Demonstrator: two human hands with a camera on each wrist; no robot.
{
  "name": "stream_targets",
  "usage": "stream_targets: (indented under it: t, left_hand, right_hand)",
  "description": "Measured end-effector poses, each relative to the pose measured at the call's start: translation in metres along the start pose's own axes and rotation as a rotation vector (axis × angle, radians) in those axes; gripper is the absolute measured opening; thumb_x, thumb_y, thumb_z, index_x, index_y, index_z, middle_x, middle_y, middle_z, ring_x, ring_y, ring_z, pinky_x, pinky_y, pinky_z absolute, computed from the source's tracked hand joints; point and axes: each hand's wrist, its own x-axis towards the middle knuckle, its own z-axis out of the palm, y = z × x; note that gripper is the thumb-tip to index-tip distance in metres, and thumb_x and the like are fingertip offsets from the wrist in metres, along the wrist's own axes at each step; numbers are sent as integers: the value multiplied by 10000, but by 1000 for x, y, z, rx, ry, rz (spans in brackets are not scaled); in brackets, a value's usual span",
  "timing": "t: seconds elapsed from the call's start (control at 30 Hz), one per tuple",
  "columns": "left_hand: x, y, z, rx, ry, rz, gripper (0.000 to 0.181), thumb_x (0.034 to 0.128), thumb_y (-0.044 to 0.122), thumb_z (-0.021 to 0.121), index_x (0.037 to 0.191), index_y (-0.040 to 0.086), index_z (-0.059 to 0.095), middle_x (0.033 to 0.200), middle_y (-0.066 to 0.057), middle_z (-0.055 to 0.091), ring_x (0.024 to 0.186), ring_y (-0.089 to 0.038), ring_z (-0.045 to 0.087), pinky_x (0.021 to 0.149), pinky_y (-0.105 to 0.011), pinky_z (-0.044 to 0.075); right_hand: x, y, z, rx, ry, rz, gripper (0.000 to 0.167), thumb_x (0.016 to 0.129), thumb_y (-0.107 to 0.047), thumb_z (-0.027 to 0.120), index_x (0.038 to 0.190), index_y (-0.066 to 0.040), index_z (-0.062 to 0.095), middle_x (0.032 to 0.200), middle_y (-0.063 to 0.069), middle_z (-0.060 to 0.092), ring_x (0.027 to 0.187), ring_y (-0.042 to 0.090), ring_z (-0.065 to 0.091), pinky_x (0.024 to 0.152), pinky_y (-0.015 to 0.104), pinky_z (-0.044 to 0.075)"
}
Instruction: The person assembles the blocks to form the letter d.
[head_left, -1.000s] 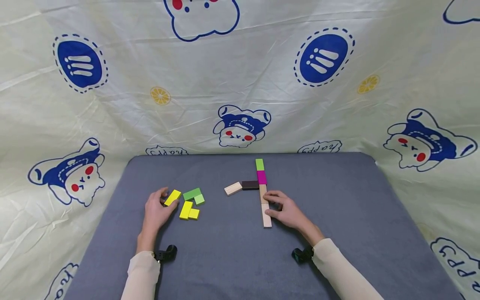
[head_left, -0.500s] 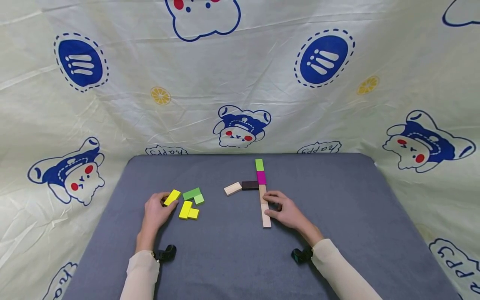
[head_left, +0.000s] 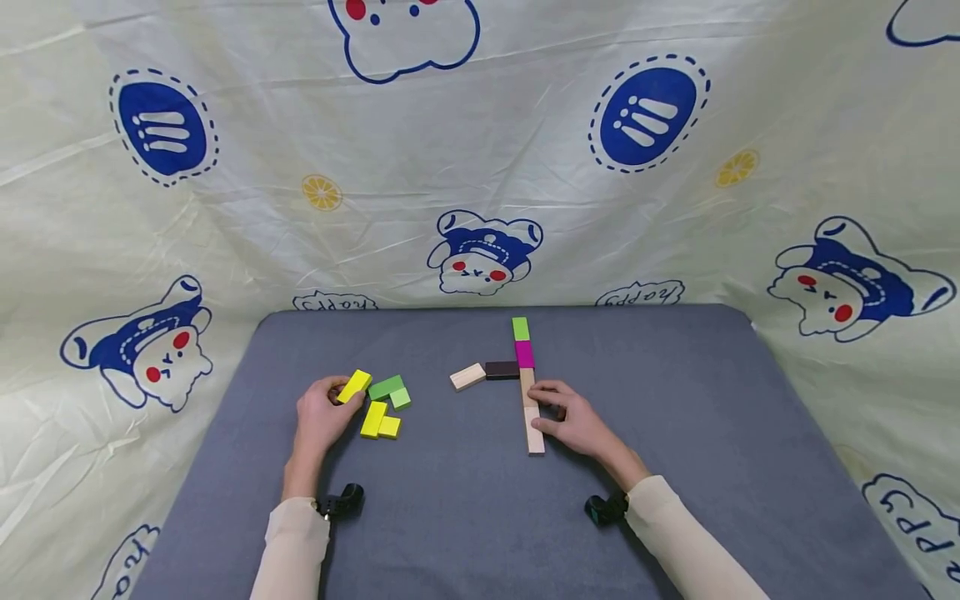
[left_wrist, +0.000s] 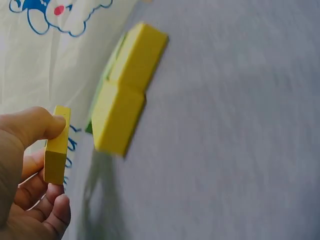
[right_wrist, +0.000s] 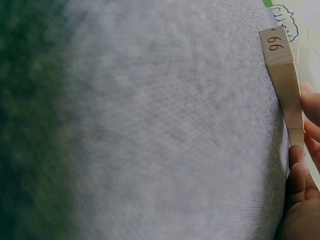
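Observation:
In the head view my left hand (head_left: 318, 421) pinches a yellow wooden block (head_left: 354, 387) between thumb and fingers. The left wrist view has this block (left_wrist: 56, 162) raised off the cloth. Beside it lie two touching yellow blocks (head_left: 372, 420) and two green blocks (head_left: 386, 387). My right hand (head_left: 576, 423) rests its thumb and fingertips along the right side of two plain wooden blocks (head_left: 535, 435) laid end to end. Up close, the nearer wooden block (right_wrist: 280, 67) bears a printed number. A magenta block (head_left: 525, 354) and a light green block (head_left: 521, 329) continue that line.
A dark brown block (head_left: 502, 370) meets the line from the left, and a plain wooden block (head_left: 467, 377) lies angled at its other end. Grey cloth (head_left: 465, 517) covers the table. A printed white curtain (head_left: 480, 150) hangs behind and at both sides.
The left hand has taken the yellow block between its fingers and moved it slightly up and rightward off the cloth. The right hand stays in place by the wooden blocks.

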Motion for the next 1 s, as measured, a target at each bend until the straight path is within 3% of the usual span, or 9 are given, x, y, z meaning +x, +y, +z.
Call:
stream_targets:
  t: [0.2,0.47,0.73,1.0]
  left_hand:
    - [-2,23,8,-53,-19,-10,420,900,256,755,1232,6,697,1136,-194,656,980,-307,588,830,-386,462]
    - [-7,47,27,-98,-41,31,393,878,246,787,1203,36,719,1105,-157,670,938,-275,601,782,-347,477]
    - [-12,57,43,-108,-47,77,370,871,223,809,1181,36,731,1080,-144,681,913,-265,602,771,-346,483]
    - [-16,61,51,-121,-45,95,369,858,203,818,1172,28,735,1062,-141,684,891,-250,602,770,-341,484]
  right_hand:
    - [1,1,0,-3,8,-16,478,936,-178,759,1389,-70,647,1464,124,546,1229,296,548,921,398,482]
    - [0,0,-1,1,3,5,481,932,-162,762,1390,-68,647,1463,112,545,1171,273,550,896,373,473]
    - [-1,-2,-1,12,-5,22,490,928,-157,762,1395,-69,642,1465,108,542,1175,261,539,879,357,458]
    - [0,-2,0,6,-5,21,487,931,-162,760,1396,-76,643,1466,104,542,1172,259,537,859,338,451]
